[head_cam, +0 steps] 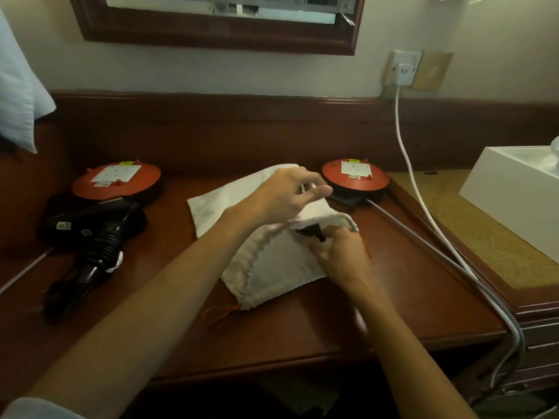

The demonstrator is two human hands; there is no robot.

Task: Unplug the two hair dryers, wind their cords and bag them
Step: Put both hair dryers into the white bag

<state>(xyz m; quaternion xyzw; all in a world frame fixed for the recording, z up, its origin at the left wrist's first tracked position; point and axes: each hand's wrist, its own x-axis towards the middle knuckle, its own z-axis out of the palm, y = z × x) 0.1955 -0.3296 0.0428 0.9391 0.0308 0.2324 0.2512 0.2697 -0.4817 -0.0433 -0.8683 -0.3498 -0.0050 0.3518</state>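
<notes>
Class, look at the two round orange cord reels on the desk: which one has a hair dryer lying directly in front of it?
The left orange reel: the black hair dryer lies before it. The right reel has only cables.

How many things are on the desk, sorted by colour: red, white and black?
Red: 2, the left round reel and the right round reel.
White: 1, the cloth bag under the left hand and right hand.
Black: 1, the hair dryer lying outside the bag.
Total: 4.
</notes>
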